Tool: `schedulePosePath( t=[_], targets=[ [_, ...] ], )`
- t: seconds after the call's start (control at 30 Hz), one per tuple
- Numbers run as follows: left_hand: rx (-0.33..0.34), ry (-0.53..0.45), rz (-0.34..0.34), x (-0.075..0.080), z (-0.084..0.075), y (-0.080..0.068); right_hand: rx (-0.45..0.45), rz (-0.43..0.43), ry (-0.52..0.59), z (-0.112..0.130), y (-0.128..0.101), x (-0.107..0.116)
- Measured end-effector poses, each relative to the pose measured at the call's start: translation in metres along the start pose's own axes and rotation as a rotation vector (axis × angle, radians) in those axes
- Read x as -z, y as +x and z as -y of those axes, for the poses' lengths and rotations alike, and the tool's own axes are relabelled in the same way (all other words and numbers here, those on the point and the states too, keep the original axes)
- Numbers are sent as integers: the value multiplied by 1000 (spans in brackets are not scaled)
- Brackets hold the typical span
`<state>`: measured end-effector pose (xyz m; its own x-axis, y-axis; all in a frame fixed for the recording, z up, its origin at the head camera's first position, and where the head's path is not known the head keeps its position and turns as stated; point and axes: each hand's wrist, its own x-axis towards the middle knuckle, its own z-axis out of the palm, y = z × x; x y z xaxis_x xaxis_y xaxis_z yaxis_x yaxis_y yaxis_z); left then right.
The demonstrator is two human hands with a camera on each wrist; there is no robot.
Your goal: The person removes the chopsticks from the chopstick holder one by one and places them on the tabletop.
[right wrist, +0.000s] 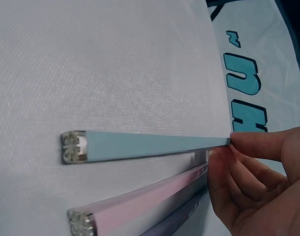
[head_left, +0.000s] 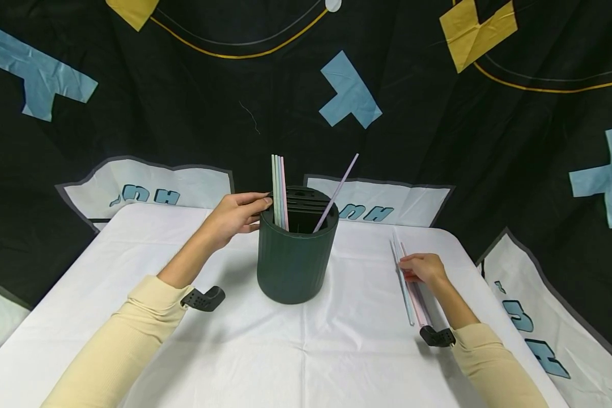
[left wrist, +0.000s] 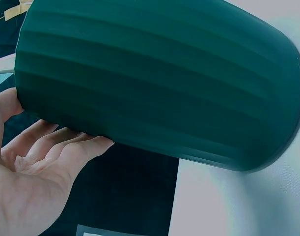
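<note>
A dark green ribbed container (head_left: 296, 266) stands upright on the white table. Several pastel sticks (head_left: 279, 192) rise at its left side, and one lilac stick (head_left: 336, 192) leans to the right inside it. My left hand (head_left: 239, 214) holds the container by its left rim; in the left wrist view its fingers touch the ribbed wall. Over at the right, my right hand (head_left: 422, 267) pinches a light blue stick (right wrist: 145, 146) with a clear, shiny end. Beside that lie a pink stick (right wrist: 140, 201) and a purple stick (right wrist: 181, 214), partly hidden by the hand.
White cloth covers the table (head_left: 265, 362). Behind it hangs a black backdrop (head_left: 224, 113) with blue and yellow shapes. Part of the container's top is covered by a dark slotted piece (head_left: 306, 198). A black band (head_left: 204, 298) sits at the left wrist.
</note>
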<state>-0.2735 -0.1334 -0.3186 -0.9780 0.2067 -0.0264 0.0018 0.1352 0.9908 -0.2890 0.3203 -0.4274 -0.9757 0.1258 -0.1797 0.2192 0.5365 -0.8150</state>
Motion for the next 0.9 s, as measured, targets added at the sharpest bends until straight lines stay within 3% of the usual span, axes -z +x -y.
schedulePosePath(
  t=[0.9],
  targets=[
    [2, -20, 2, -1, 1, 1, -1, -22, -64, 1, 1, -2]
  ],
)
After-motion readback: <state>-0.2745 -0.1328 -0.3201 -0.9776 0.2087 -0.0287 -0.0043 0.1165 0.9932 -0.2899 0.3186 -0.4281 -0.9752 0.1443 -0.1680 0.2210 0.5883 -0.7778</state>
